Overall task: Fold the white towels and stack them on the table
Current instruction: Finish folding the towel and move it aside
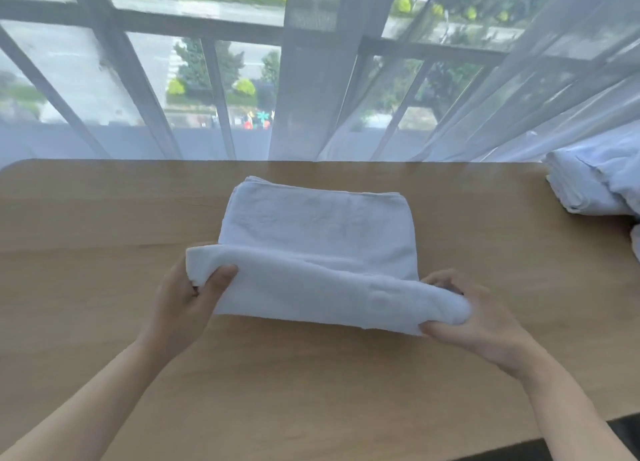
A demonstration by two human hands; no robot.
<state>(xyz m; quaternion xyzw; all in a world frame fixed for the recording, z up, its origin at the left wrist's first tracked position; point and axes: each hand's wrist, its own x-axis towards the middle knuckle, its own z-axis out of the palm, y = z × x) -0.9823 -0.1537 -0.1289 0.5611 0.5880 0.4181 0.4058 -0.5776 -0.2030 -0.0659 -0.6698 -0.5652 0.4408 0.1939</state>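
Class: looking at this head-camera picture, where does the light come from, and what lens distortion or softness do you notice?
Head view: daylight enters through the window behind the sheer curtain, backlighting the scene; the towel looks pale and low in contrast, with faint shadows under both hands; the wide lens bows the table's far edge and splays the window bars; the outdoors looks hazy.

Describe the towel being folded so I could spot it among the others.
On the wooden table by the window, it is the white towel lying mid-table. Unlike the stack at the right edge, both hands, left and right, grip its near fold.
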